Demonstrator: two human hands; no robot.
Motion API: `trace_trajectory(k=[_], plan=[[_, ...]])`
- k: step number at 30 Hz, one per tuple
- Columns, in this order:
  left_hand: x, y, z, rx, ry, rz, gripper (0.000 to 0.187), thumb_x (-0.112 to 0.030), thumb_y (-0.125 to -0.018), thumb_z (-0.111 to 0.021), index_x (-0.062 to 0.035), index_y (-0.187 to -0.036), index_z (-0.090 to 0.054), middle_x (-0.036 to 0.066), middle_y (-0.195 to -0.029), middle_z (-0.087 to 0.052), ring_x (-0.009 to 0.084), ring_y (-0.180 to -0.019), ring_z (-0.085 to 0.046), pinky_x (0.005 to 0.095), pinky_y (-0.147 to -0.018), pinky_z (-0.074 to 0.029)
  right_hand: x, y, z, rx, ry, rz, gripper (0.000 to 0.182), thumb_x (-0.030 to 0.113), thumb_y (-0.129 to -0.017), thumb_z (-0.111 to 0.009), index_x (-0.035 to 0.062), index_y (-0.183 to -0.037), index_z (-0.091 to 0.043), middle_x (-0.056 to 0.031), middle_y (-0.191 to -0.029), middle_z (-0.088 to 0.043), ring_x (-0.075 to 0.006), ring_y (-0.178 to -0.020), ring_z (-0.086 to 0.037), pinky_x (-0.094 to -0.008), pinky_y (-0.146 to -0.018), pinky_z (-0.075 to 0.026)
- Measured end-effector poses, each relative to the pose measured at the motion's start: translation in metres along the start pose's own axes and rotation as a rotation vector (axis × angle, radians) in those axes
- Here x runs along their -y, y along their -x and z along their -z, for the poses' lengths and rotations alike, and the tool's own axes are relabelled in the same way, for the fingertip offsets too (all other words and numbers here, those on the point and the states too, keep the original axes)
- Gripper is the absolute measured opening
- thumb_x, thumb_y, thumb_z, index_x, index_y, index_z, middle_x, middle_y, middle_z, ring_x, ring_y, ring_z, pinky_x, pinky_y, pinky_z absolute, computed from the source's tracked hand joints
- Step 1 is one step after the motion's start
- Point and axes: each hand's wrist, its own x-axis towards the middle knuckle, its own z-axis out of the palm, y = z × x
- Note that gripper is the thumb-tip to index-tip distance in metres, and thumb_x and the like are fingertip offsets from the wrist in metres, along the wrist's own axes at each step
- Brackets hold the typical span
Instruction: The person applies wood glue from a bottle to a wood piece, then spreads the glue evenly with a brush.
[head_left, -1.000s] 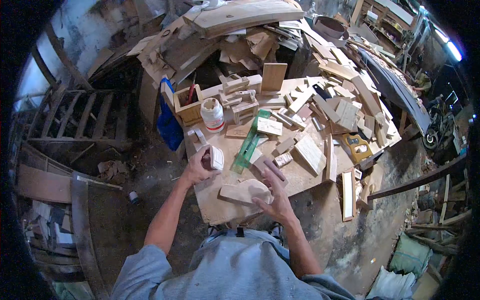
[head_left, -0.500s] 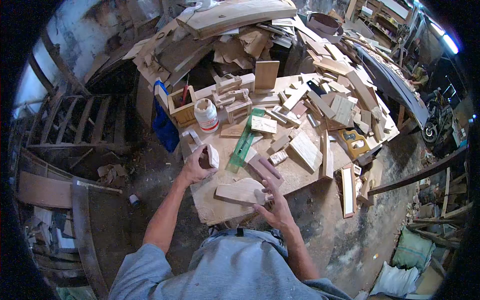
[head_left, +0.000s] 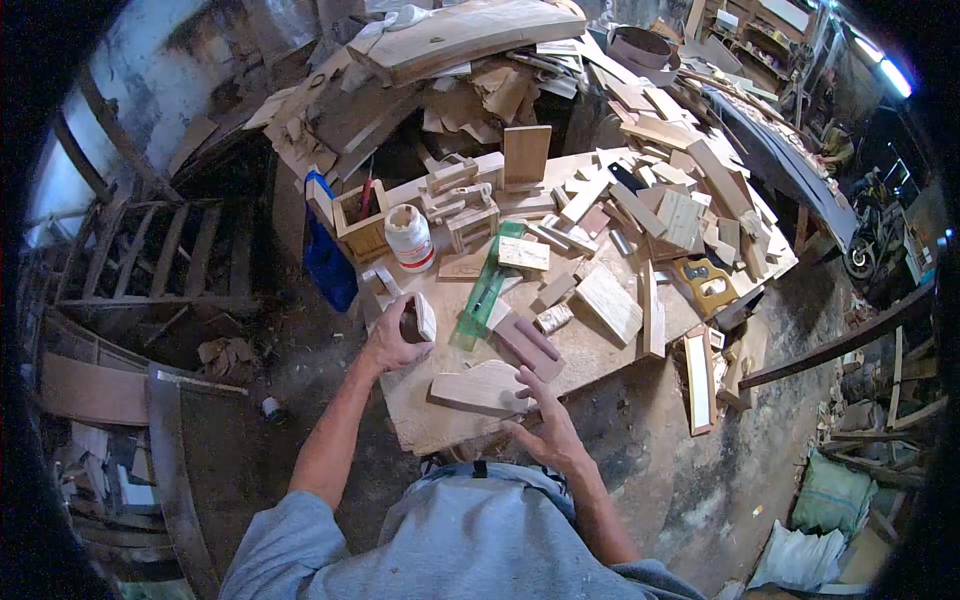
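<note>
One pale wooden piece (head_left: 427,317) sits clasped in our left hand (head_left: 389,338); a shaped board (head_left: 475,389) lies between our hands, just beside our right hand (head_left: 552,428), fingers spread, contact unclear. We seem mid-handling; taking the board would call for closing those fingers.

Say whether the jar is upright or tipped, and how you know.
Upright: the jar stands on the table, its neck uppermost and its red-marked label on the side.
</note>
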Motion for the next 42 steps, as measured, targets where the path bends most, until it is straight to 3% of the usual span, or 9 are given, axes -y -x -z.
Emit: trace_trajectory(k=[10,16,28,42], plan=[[0.004,-0.001,0.001,0.021,-0.019,0.073,0.094,-0.026,-0.063,-0.092,-0.0012,-0.143,-0.049,0.019,-0.131,-0.064,0.0311,-0.121,-0.063,0.0398,-0.104,-0.05,0.009,-0.002,0.001,0.006,0.015,-0.019,0.09,0.007,-0.083,-0.081,0.008,-0.159,-0.032,-0.0185,-0.148,-0.051,-0.0281,-0.122,-0.058,-0.0404,-0.099,-0.053],[0.006,-0.001,0.0,-0.013,-0.046,0.007,0.095,-0.027,-0.063,-0.093,-0.0022,-0.143,-0.049,0.018,-0.129,-0.065,0.0318,-0.12,-0.065,0.0397,-0.103,-0.051,0.014,-0.005,-0.001,0.024,0.015,-0.01,0.089,0.007,-0.083,-0.081,0.0068,-0.158,-0.033,-0.0187,-0.148,-0.051,-0.028,-0.121,-0.059,-0.04,-0.098,-0.053],[-0.003,0.003,0.0,-0.025,0.022,-0.004,0.105,-0.024,-0.062,-0.094,0.0002,-0.15,-0.041,0.022,-0.139,-0.057,0.0323,-0.129,-0.057,0.0401,-0.111,-0.046,0.014,-0.003,-0.003,0.041,0.034,0.002,0.084,0.012,-0.085,-0.081,0.0059,-0.155,-0.036,-0.0159,-0.15,-0.05,-0.0273,-0.12,-0.059,-0.0405,-0.096,-0.054],[0.011,0.0,0.0,0.027,-0.06,0.031,0.099,-0.031,-0.062,-0.092,-0.0008,-0.145,-0.047,0.023,-0.137,-0.058,0.0356,-0.13,-0.056,0.0427,-0.112,-0.045,0.012,-0.001,0.001,0.059,-0.008,-0.021,0.081,0.009,-0.085,-0.08,0.0043,-0.154,-0.037,-0.0168,-0.15,-0.049,-0.0287,-0.119,-0.061,-0.0397,-0.097,-0.055]])
